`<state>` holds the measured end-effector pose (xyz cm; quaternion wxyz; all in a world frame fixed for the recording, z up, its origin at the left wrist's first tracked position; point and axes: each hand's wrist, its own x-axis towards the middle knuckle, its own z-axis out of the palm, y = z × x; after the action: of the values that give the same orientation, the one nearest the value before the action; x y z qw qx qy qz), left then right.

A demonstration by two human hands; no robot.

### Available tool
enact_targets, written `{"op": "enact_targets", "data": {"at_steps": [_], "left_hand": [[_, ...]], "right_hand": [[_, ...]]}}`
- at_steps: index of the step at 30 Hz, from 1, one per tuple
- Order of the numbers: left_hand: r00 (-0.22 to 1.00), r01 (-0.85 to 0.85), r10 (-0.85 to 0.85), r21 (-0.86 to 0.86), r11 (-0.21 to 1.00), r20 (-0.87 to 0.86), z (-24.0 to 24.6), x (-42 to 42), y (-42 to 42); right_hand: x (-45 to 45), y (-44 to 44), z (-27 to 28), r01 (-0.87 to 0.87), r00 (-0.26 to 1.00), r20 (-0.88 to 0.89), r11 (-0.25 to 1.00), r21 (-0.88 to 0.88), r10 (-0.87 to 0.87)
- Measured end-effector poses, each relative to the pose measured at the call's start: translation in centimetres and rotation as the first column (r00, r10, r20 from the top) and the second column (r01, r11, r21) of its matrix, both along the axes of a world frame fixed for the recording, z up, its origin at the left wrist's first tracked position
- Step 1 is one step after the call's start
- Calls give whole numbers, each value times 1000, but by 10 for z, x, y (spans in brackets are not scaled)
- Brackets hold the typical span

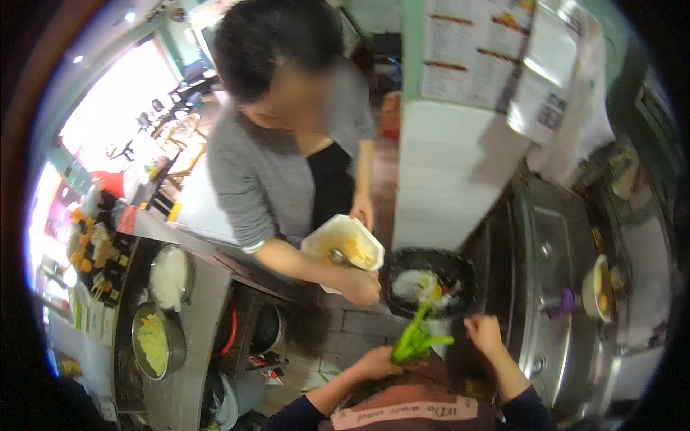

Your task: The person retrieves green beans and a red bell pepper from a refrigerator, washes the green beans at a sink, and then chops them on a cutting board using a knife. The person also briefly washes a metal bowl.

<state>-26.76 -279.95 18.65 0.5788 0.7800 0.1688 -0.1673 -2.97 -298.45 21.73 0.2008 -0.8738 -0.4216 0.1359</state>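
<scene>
My left hand [381, 363] is closed around a bunch of green leafy vegetables [418, 339], low in front of my apron. My right hand [483, 333] is raised beside the near right rim of a black bin [396, 301] with waste in it; its fingers are curled, and whether they pinch something is too blurred to tell. Across from me a person in a grey top holds a white octagonal dish [339, 231] with yellowish food remains and a metal spoon [339, 257] in it, left of the bin.
Steel bowls, one with shredded green vegetable [153, 350] and one with white food [168, 277], stand on the left counter. A steel counter [555, 269] with a bowl of yellow pieces [598, 291] is at right. A white tiled pillar [442, 188] rises behind the bin.
</scene>
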Motion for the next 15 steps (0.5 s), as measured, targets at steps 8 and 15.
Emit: {"op": "enact_targets", "data": {"at_steps": [8, 15], "left_hand": [[972, -194, 209, 135, 972, -108, 34, 40, -1], [985, -19, 46, 159, 987, -167, 17, 96, -34]], "right_hand": [[53, 47, 42, 82, 979, 165, 973, 214, -118], [44, 23, 65, -629, 777, 193, 731, 263, 599]]}}
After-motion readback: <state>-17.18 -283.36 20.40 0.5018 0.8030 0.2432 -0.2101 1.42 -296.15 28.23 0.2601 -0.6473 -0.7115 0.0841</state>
